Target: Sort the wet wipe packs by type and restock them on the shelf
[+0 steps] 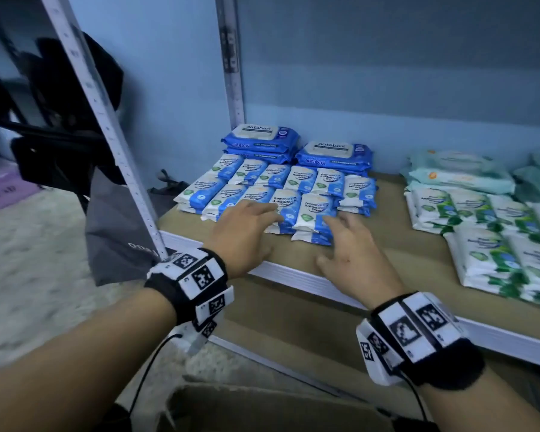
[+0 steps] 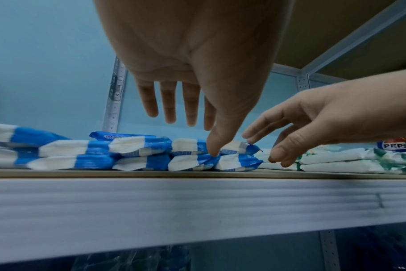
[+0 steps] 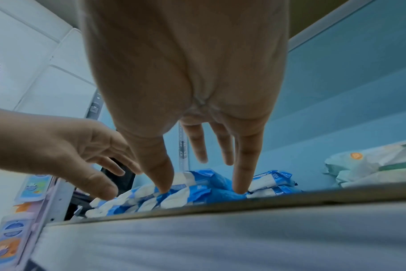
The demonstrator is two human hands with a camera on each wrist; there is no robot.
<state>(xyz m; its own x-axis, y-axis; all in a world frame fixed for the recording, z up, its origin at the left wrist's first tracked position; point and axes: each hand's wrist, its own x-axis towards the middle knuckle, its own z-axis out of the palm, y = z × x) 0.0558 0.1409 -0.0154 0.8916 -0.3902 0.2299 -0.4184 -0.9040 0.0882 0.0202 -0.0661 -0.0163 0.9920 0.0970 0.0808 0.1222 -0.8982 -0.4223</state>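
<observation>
Small blue-and-white antibacterial wipe packs lie in stacked rows on the left of the shelf board. Behind them sit larger blue antabax packs. My left hand hovers palm down over the front row, fingers straight. In the left wrist view its thumb tip touches a front pack. My right hand is spread beside it. Its thumb and one fingertip meet the front packs. Neither hand holds anything.
Green-and-white packs and pale teal packs fill the shelf's right side. A metal upright stands at the left, with black bags beyond it. An open cardboard box sits below the shelf's white front edge.
</observation>
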